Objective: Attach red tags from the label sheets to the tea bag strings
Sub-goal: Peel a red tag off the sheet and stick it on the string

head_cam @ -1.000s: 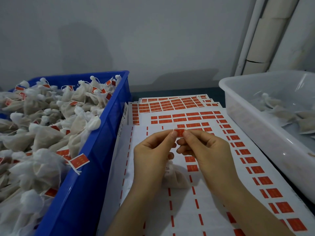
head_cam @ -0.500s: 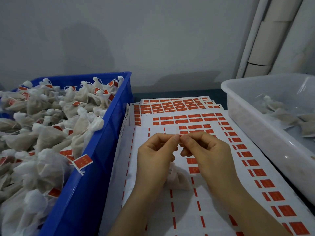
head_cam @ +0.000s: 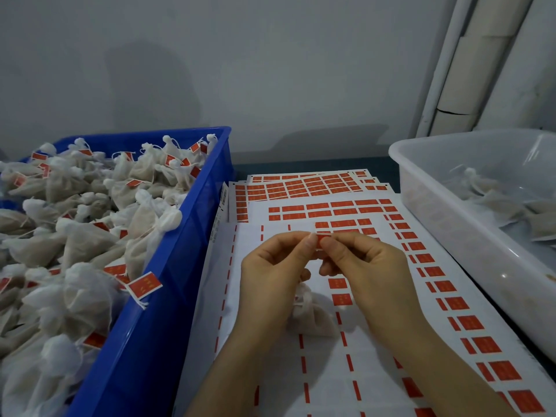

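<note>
My left hand and my right hand meet fingertip to fingertip above the label sheets. Between the thumbs and forefingers they pinch one small red tag. A white tea bag hangs below the hands and rests on the sheet; its string is hidden behind my left fingers. The top sheet is mostly stripped, with red tags left along its right side and far end.
A blue crate at the left is heaped with tagged tea bags. A translucent white bin at the right holds a few bags without tags. More label sheets lie stacked behind. A wall and white pipes stand beyond.
The hands stayed together over the sheet. The red tag, spread between the fingers a second ago, is now pressed smaller between the fingertips. The camera tilted a little.
</note>
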A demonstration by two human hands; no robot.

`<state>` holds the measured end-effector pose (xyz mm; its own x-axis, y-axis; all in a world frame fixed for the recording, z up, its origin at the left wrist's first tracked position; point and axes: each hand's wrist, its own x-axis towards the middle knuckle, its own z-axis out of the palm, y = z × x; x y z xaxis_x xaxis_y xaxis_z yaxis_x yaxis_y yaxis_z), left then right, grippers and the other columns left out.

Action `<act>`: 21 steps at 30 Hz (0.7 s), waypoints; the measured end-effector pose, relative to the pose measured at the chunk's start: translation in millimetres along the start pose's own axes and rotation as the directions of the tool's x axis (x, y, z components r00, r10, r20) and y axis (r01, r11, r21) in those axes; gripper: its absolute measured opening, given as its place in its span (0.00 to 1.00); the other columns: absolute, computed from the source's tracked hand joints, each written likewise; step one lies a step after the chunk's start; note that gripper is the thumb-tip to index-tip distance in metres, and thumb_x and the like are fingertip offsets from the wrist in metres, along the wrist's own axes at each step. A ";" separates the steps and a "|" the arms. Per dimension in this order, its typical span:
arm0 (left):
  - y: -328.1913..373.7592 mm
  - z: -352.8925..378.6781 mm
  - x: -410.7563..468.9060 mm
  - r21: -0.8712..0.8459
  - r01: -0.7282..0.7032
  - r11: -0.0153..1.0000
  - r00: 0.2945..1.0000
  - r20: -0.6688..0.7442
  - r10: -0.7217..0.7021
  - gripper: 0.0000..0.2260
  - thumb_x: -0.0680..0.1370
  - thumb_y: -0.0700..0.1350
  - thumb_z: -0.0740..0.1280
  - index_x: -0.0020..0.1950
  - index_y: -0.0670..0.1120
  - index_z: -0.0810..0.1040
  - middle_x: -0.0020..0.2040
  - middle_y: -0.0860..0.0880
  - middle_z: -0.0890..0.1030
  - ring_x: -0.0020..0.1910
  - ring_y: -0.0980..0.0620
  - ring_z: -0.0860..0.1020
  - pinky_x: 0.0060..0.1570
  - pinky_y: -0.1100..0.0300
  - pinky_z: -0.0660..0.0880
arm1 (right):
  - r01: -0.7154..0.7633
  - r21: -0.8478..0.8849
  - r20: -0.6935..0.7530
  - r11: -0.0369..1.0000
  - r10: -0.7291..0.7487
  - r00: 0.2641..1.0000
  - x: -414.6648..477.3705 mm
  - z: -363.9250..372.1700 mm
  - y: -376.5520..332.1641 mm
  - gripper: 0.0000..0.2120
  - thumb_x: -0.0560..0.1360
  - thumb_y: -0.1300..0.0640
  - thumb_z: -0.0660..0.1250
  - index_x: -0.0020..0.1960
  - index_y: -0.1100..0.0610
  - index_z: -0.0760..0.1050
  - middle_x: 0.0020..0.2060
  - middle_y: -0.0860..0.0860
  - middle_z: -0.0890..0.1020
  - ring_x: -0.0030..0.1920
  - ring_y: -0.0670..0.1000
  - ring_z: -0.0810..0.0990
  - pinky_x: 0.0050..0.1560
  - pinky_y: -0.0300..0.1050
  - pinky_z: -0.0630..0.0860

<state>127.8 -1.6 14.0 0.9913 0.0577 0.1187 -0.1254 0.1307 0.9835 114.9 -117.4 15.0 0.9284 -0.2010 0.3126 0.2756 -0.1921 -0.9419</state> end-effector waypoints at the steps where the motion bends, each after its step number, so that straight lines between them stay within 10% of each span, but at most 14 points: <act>1: 0.1 0.0 -0.1 0.003 -0.005 1.000 1.000 0.001 0.005 0.11 0.65 0.56 0.68 0.42 0.54 0.82 0.40 0.56 0.84 0.42 0.54 0.82 0.36 0.68 0.77 | -0.001 0.009 0.006 1.000 0.001 1.000 0.0 0.1 -0.6 0.06 0.64 0.43 0.64 0.39 0.41 0.75 0.31 0.35 0.81 0.36 0.38 0.80 0.32 0.23 0.70; 21: 1.7 -2.0 0.2 0.074 -0.066 0.995 0.994 -0.078 0.072 0.03 0.73 0.50 0.67 0.43 0.54 0.80 0.38 0.63 0.82 0.42 0.67 0.80 0.32 0.77 0.71 | -0.045 0.017 0.141 0.999 0.042 0.989 2.5 -1.6 2.4 0.11 0.65 0.38 0.60 0.44 0.41 0.73 0.35 0.33 0.80 0.39 0.38 0.81 0.33 0.27 0.74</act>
<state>127.7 0.6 15.4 0.9735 0.1441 0.1776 -0.1869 0.0532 0.9809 117.5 -119.9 13.7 0.9650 -0.0717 0.2523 0.2379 -0.1664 -0.9569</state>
